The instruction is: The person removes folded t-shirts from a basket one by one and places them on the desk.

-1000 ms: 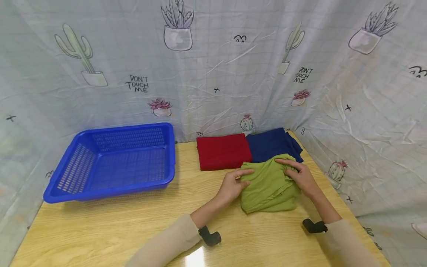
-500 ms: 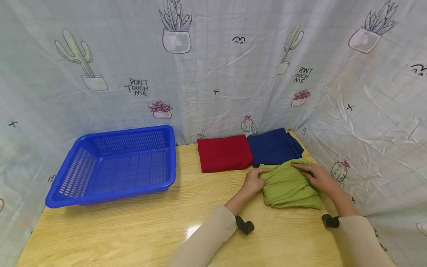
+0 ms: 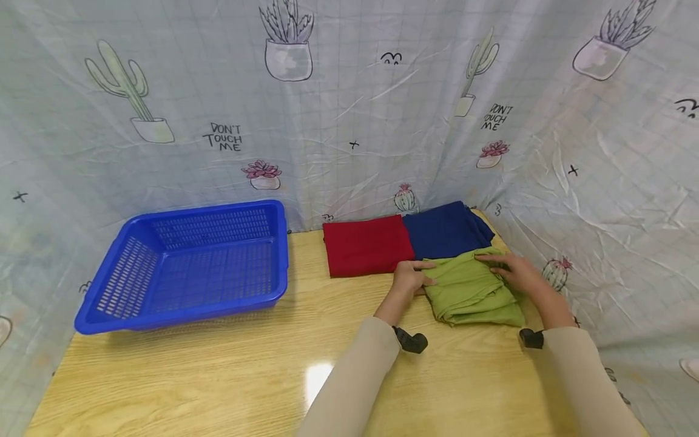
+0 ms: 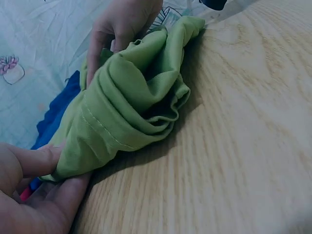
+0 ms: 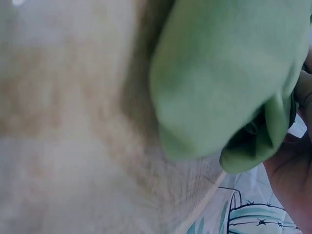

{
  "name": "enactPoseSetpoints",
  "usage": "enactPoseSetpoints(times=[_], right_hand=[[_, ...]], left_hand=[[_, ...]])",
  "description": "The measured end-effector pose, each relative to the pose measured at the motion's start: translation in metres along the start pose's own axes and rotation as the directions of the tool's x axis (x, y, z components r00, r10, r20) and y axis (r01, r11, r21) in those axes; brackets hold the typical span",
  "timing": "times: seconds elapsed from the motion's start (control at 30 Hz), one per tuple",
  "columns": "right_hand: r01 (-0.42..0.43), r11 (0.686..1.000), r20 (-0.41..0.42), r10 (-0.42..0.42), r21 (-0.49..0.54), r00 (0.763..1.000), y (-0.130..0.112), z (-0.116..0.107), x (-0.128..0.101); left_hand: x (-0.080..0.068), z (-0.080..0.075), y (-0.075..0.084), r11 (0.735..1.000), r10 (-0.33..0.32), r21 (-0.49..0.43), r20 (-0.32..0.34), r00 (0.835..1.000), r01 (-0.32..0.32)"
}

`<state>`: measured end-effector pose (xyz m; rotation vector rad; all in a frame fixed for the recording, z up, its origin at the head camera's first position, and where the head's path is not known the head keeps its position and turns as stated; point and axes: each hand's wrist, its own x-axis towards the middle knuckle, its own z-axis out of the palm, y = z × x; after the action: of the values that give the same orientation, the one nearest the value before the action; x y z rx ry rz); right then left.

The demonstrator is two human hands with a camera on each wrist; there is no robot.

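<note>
Since the earlier frames the folded green cloth [image 3: 471, 290] has been slid away from the person, toward the far right part of the table [image 3: 218, 370], and both hands have travelled with it. It now lies between the hands, its far edge touching the navy cloth [image 3: 445, 229] beyond the fingertips. The left hand [image 3: 409, 278] pinches the cloth's left corner between thumb and fingers, as the left wrist view shows [image 4: 34, 190]. The right hand [image 3: 516, 273] rests on the cloth's right side, fingers laid over the top layer; the right wrist view is too blurred to show whether they curl under the edge. The red cloth [image 3: 366, 246] lies just beyond the left hand, beside the navy one. The blue basket [image 3: 191, 267] stands well apart, to the left of both hands.

Risk, as a judgement: the layers bulge loosely at the near edge, so further pushing could open the fold or ruck it. The cloth could also ride onto the navy cloth.
</note>
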<state>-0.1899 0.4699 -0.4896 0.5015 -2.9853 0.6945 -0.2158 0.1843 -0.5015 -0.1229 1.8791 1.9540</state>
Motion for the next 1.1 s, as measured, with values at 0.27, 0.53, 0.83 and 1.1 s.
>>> enactPoseSetpoints(times=[0.27, 0.53, 0.83, 1.1], right_hand=[[-0.044, 0.999, 0.014, 0.044, 0.011, 0.999, 0.002, -0.001, 0.011], [-0.006, 1.0, 0.039, 0.006, 0.0, 0.999, -0.005, 0.006, 0.019], [-0.092, 0.957, 0.073, 0.116, -0.276, 0.991, -0.039, 0.003, 0.016], [-0.205, 0.898, 0.0, 0.222, -0.388, 0.975, -0.089, -0.008, 0.0]], left_hand=[[0.004, 0.001, 0.004, 0.996, 0.04, 0.084, -0.06, 0.997, -0.034], [0.003, -0.017, -0.005, 0.998, 0.041, 0.041, 0.096, 0.995, -0.045], [-0.031, -0.069, 0.018, 0.88, 0.19, 0.355, 0.346, 0.919, -0.316], [-0.068, -0.14, 0.049, 0.299, 0.444, 0.68, 0.522, 0.728, -0.67]])
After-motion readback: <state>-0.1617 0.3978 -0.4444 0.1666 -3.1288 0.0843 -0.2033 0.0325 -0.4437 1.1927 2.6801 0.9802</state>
